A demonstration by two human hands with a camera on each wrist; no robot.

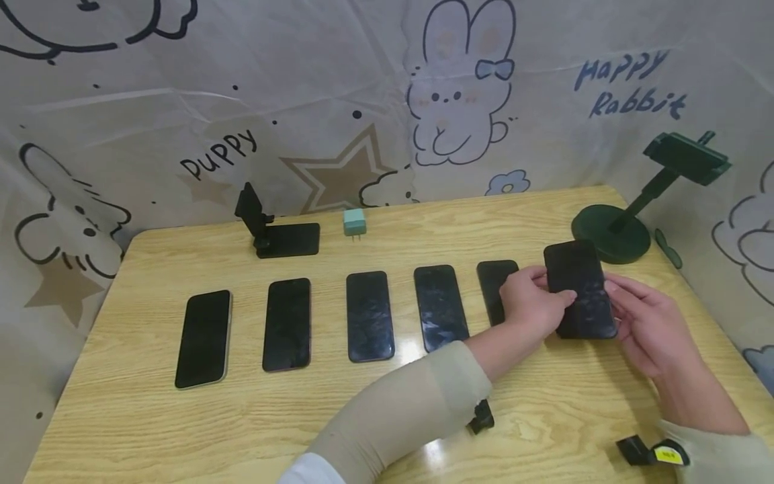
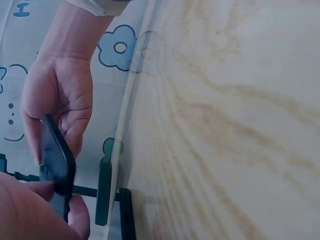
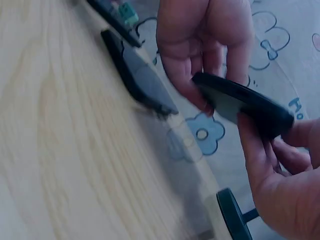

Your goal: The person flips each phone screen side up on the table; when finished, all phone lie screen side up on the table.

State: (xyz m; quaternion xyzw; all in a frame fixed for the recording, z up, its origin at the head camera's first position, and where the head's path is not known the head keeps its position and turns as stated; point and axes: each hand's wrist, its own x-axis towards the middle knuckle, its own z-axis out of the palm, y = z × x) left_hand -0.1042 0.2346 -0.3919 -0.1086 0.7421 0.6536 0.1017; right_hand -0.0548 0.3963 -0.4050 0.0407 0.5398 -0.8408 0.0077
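Observation:
Both hands hold one black smartphone (image 1: 580, 289) above the right side of the table. My left hand (image 1: 535, 302) grips its left side, thumb across the dark screen and fingers behind. The right hand (image 1: 656, 326) pinches the opposite long edge. In the left wrist view the phone (image 2: 59, 160) appears nearly edge-on between the two hands. The right wrist view also shows the phone (image 3: 242, 102) tilted off the wood. Just left of it, another smartphone (image 1: 496, 286) lies face up, partly hidden by my left hand.
More dark smartphones lie in a row: one (image 1: 441, 306), another (image 1: 370, 316), then one (image 1: 287, 324) and a far-left one (image 1: 203, 339). Along the back stand a black folding stand (image 1: 287, 240), a mint charger plug (image 1: 354, 222) and a dark green phone stand (image 1: 611, 232).

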